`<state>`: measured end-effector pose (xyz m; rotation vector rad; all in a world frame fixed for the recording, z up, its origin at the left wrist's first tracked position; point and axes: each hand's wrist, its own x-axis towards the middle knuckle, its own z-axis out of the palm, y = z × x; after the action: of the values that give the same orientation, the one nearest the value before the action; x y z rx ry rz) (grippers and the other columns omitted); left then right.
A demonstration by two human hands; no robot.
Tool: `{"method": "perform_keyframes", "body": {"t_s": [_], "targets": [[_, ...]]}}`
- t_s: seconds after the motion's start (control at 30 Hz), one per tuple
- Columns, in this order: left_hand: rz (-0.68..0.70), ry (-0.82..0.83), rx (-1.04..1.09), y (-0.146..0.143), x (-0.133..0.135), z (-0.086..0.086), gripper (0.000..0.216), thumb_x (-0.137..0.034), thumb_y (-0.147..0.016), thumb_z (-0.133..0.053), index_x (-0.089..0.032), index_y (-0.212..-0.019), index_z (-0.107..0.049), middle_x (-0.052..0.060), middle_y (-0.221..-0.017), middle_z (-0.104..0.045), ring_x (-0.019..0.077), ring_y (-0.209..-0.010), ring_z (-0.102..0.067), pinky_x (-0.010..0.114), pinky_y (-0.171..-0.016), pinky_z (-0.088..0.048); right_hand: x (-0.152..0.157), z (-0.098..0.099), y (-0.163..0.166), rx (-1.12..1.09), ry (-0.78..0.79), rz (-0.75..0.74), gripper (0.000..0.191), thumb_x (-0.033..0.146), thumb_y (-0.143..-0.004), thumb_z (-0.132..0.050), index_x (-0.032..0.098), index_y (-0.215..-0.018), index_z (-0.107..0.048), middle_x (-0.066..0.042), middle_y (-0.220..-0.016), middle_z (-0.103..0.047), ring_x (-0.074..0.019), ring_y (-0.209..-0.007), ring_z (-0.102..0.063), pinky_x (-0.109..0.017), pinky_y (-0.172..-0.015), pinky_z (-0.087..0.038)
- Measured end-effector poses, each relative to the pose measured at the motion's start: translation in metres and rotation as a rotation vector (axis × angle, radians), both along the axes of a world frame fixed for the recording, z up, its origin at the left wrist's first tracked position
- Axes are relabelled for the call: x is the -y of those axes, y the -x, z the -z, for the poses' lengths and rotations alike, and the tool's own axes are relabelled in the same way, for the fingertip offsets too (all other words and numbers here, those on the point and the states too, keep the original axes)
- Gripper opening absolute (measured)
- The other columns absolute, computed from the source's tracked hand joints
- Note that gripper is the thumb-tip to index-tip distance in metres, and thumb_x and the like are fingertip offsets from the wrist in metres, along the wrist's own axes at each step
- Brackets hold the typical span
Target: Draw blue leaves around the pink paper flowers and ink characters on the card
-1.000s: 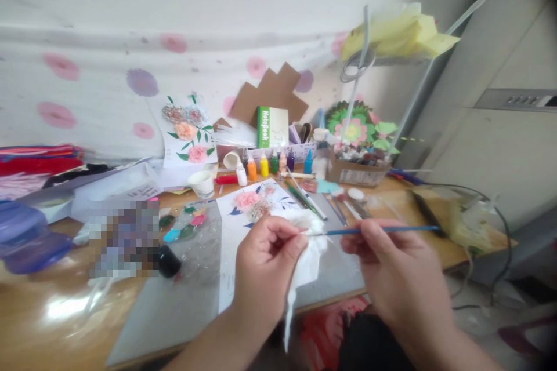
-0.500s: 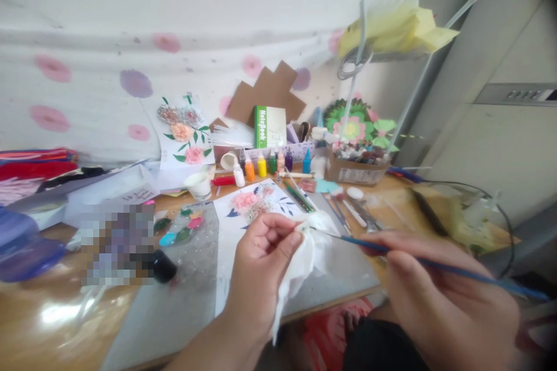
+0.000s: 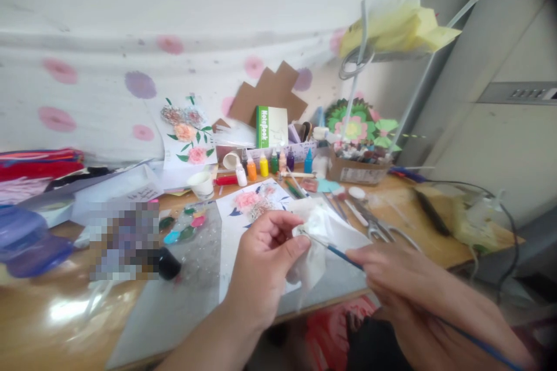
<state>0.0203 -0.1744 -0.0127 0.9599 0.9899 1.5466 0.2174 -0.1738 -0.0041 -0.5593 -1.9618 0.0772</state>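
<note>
My left hand (image 3: 265, 264) is closed on a crumpled white tissue (image 3: 319, 237) held over the near edge of the grey board (image 3: 183, 301). In my right hand (image 3: 404, 284) I pinch a thin blue-handled paintbrush (image 3: 343, 255); its tip rests in the tissue by my left thumb, and the handle runs back to the lower right. Beneath the tissue lies a white sheet with a painted pink flower (image 3: 250, 202). Blobs of paint (image 3: 183, 227) in green, pink and blue sit on the board to the left.
A row of small paint bottles (image 3: 265, 163), a white cup (image 3: 202, 184), a green notebook (image 3: 270, 126) and a cardboard box of bits (image 3: 357, 169) line the back of the wooden table (image 3: 43, 313). Scissors (image 3: 383, 229) lie right of the board. A blue plastic container (image 3: 26, 237) stands at far left.
My right hand has dropped lower and swung the brush handle from level to pointing down-right. The tissue has spread wider around the brush tip. My left hand has stayed nearly in place.
</note>
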Motion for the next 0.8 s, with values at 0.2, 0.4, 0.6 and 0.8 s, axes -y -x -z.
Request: {"method": "perform_keyframes", "body": {"t_s": [0.2, 0.4, 0.6, 0.8], "targets": [[0.096, -0.056, -0.155, 0.008, 0.0, -0.001, 0.014, -0.017, -0.072, -0.073, -0.021, -0.082, -0.064, -0.004, -0.064, -0.053, 0.0061, -0.058, -0.047, 0.013, -0.053, -0.038, -0.011, 0.004, 0.01, -0.364, 0.413, 0.083, 0.01, 0.019, -0.078, -0.066, 0.026, -0.083, -0.071, 0.001, -0.076, -0.073, -0.0142, -0.067, -0.069, -0.02, -0.06, -0.057], [0.178, -0.052, -0.157, 0.007, 0.003, -0.008, 0.011, -0.014, -0.07, -0.07, -0.019, -0.076, -0.063, -0.003, -0.064, -0.054, 0.0059, -0.057, -0.045, 0.013, -0.05, -0.035, -0.027, 0.01, 0.021, -0.857, 0.913, -0.251, 0.005, 0.022, -0.072, -0.073, 0.021, -0.072, -0.069, 0.001, -0.062, -0.069, -0.0105, -0.051, -0.065, -0.018, -0.051, -0.054], [0.252, 0.003, -0.157, 0.006, 0.002, -0.006, 0.013, -0.013, -0.067, -0.071, -0.018, -0.076, -0.063, -0.001, -0.069, -0.058, 0.007, -0.06, -0.048, 0.015, -0.054, -0.036, -0.032, 0.007, 0.022, -0.948, 1.129, -0.226, 0.018, 0.026, -0.063, -0.08, 0.017, -0.066, -0.065, 0.003, -0.055, -0.062, -0.0103, -0.044, -0.061, -0.019, -0.046, -0.052], [0.294, 0.047, -0.072, 0.003, 0.005, -0.001, 0.015, -0.016, -0.066, -0.072, -0.019, -0.077, -0.062, 0.0, -0.074, -0.058, 0.0086, -0.063, -0.051, 0.018, -0.056, -0.036, -0.034, 0.007, 0.022, -0.981, 1.281, -0.284, 0.023, 0.027, -0.061, -0.082, 0.015, -0.065, -0.063, 0.003, -0.052, -0.06, -0.0088, -0.043, -0.058, -0.017, -0.044, -0.048]]}}
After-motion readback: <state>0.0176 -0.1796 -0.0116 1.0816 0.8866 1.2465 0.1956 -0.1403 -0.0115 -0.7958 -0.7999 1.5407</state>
